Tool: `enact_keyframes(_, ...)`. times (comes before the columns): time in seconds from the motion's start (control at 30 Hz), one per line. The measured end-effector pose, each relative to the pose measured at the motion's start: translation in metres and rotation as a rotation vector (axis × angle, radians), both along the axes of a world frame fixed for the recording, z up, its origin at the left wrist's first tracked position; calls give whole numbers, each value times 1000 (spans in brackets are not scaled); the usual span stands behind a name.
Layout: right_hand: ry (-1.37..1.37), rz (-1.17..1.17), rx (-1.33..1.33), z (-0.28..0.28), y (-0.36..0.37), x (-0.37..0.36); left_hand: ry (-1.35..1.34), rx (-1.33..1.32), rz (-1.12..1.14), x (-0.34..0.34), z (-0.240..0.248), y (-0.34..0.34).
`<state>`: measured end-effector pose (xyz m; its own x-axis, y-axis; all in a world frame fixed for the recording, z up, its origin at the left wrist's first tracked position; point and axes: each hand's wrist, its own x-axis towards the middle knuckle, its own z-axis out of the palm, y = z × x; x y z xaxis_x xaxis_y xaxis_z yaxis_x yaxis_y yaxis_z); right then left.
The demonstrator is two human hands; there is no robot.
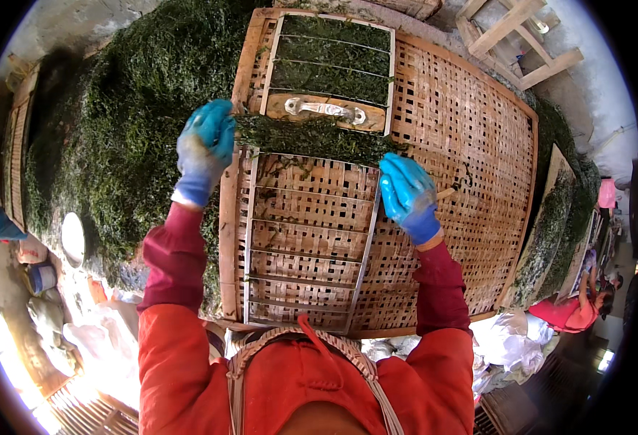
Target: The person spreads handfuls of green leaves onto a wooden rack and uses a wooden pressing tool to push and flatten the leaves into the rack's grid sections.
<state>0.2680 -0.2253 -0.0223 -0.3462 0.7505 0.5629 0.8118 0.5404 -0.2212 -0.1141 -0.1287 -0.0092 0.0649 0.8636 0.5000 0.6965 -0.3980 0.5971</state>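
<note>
while a band of dark green strands (319, 140) lay crosswise on the woven panel (464, 174), both of the person's gloved hands were found at its two ends. the left hand (206, 141) was at the band's left end, its fingers bent; whether it gripped any strands could not be told. the right hand (408, 190) was at the right end, its fingers held together and curved beside the metal frame (364, 250); whether they had closed on anything could likewise not be told.

the band lay just below a wooden board (278, 106) fitted with a pale handle (326, 110). above the board, light rails bounded a green layer (330, 61) divided by thin crossbars. below the band, the frame's rungs crossed the weave, with only scattered green bits between them. a short stick (446, 193) was noted just beside the right hand.

to the left, a large heap of green strands (145, 138) adjoined the panel's wooden edge. a wooden stand (507, 36) was at the upper right, and another person in red (569, 312) was at the far right.
</note>
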Motion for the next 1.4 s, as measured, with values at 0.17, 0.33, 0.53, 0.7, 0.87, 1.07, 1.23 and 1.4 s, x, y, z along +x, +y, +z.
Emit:
enact_keyframes(0.17,-13,206,14,-1,44,-69,726,258,-322,55,-8,-22)
enact_keyframes(0.33,179,167,-343,-41,51,-62,783,10,-335,17,-33,-14)
enact_keyframes(0.53,-196,213,-113,-30,58,-93,266,-227,-472,-7,-14,6)
enact_keyframes(0.7,57,183,-223,-22,62,-131,577,-462,-186,-14,18,-1)
enact_keyframes(0.87,-126,130,-209,-33,68,-167,732,-396,-132,20,-8,30)
enact_keyframes(1.07,78,177,-546,-49,65,-168,606,-171,-176,102,-8,24)
enact_keyframes(1.23,1153,737,-1218,-139,69,-148,593,-137,-496,175,1,1)
enact_keyframes(1.4,409,413,-756,-74,63,-123,11,309,-528,118,9,-30)
